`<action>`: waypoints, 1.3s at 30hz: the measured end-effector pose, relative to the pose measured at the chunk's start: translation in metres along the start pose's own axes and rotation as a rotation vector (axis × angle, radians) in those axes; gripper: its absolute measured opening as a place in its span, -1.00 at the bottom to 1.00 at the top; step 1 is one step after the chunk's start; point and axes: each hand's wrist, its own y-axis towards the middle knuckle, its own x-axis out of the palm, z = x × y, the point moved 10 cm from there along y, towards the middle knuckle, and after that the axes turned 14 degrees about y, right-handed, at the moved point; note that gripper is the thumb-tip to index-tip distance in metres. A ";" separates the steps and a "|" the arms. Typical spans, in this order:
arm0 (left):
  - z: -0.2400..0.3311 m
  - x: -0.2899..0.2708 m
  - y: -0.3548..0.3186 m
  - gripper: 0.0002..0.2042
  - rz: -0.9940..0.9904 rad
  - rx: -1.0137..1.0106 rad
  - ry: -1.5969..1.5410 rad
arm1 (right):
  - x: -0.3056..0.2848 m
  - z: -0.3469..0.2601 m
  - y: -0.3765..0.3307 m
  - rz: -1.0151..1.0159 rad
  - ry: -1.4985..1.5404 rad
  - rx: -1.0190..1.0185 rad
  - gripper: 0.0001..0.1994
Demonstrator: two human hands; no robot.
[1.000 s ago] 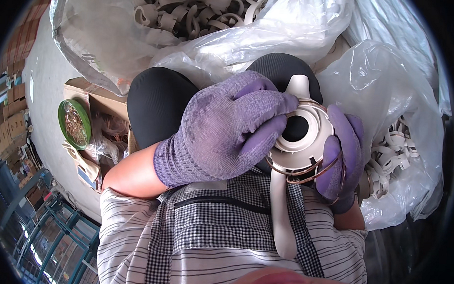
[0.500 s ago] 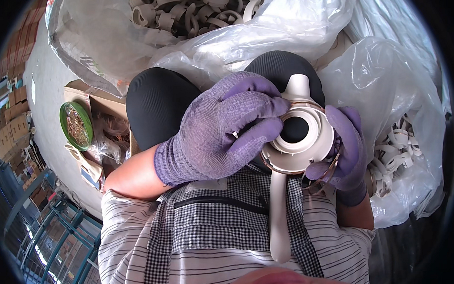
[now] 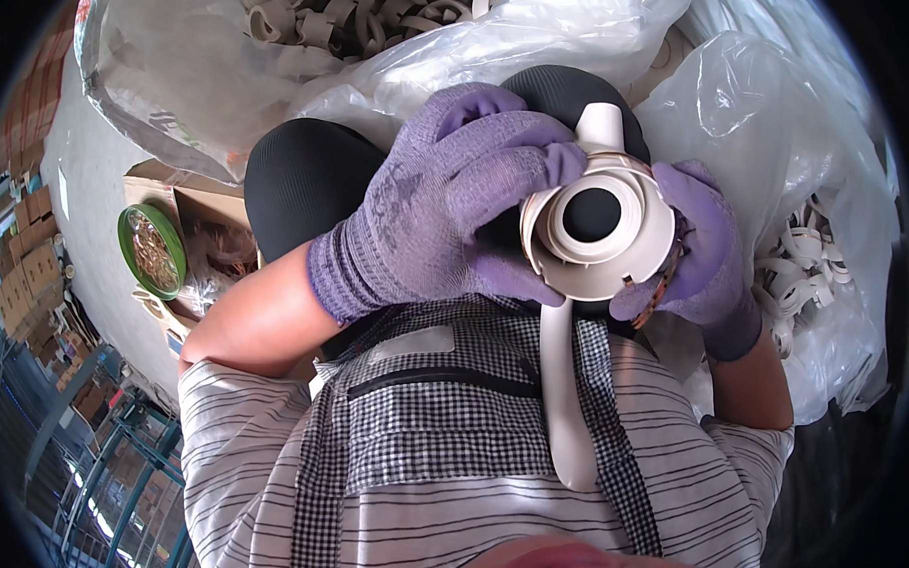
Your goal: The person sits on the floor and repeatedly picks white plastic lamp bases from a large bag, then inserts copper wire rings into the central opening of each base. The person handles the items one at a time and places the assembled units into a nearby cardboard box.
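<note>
Between my gloved hands is a round cream plastic part (image 3: 575,281) with stepped rings and a central opening. It has a short spout-like stub (image 3: 600,127) at the far side and a long handle (image 3: 565,408) pointing toward me. My left hand (image 3: 448,194) grips its left side, fingers at the upper rim and thumb by the lower edge. Around the right side curls my right hand (image 3: 701,255). Thin brown bands (image 3: 660,296) loop by the right fingers, and one lies along the part's upper and left rim. The glove hides part of them.
A large clear plastic bag (image 3: 171,84) ahead holds many cream curved pieces. Another bag (image 3: 750,124) at the right holds similar pieces (image 3: 805,281). To the left, a green bowl (image 3: 125,257) of thin coloured bands stands beside a cardboard box (image 3: 222,208). My knees (image 3: 303,174) lie below the part.
The hands and cream part have moved slightly away from my body. My left thumb has shifted down to the part's lower edge, where the brown band no longer shows.
</note>
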 end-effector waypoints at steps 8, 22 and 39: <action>0.005 0.001 -0.005 -0.17 0.090 0.005 0.071 | 0.010 0.026 -0.007 -0.003 -0.064 0.103 0.14; 0.007 0.004 -0.012 0.09 0.146 -0.032 0.167 | 0.013 0.002 0.006 0.199 -0.020 0.131 -0.03; 0.060 -0.015 -0.039 -0.09 0.189 -0.422 -0.597 | -0.001 -0.083 -0.033 0.815 0.210 -0.242 -0.49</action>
